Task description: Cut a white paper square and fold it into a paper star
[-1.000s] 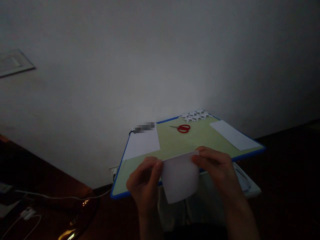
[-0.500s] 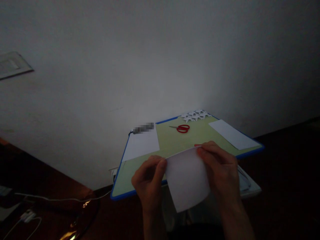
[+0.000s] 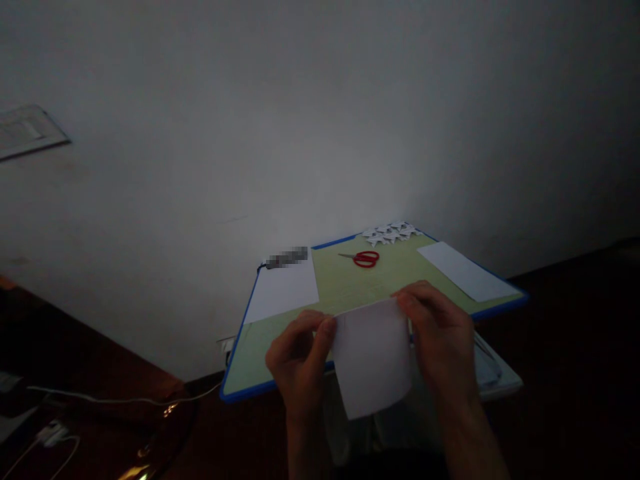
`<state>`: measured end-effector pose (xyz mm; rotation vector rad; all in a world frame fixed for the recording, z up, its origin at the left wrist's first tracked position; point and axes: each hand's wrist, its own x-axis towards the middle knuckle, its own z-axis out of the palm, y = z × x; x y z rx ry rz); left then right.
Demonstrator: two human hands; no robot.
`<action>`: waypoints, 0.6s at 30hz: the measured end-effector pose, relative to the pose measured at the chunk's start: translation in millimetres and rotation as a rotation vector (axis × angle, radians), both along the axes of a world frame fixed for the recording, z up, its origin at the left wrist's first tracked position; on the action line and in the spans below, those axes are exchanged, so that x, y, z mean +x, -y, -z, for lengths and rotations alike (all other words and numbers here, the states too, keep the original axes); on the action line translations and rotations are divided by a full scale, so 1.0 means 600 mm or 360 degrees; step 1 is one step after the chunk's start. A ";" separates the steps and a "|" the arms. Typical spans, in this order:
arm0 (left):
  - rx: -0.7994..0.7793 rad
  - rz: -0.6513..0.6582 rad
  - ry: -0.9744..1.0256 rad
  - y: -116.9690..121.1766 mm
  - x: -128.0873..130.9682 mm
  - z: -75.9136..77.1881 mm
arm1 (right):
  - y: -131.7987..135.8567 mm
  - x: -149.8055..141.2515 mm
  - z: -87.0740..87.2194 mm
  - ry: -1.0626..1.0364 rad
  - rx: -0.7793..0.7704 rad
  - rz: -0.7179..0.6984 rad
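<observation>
A white sheet of paper [image 3: 373, 360] hangs between my two hands over the table's near edge. My left hand [image 3: 303, 357] pinches its upper left corner between thumb and fingers. At the upper right corner, my right hand [image 3: 443, 333] grips the sheet in the same way. The lower edge of the sheet hangs free and curves slightly. Beyond the paper, scissors [image 3: 367, 259] with red handles lie on the green tabletop [image 3: 350, 283], blades pointing left.
Several small folded white paper pieces [image 3: 393, 233] lie at the table's back. White paper sheets lie at the left [image 3: 283, 290] and right [image 3: 467, 270]. A pixelated dark object [image 3: 287, 257] rests at the back left. The wall [image 3: 320, 133] stands behind; a white cable [image 3: 125, 401] runs lower left.
The paper's right corner and lower edge have shifted slightly left, and my right fingertips have moved a little on its edge. The scissors and other papers stay put.
</observation>
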<state>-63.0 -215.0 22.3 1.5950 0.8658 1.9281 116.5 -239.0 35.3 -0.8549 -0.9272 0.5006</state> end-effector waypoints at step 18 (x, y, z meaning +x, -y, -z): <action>-0.0311 0.0183 -0.0397 0.002 -0.055 -0.021 | 0.001 0.045 0.017 0.0699 0.0188 -0.0150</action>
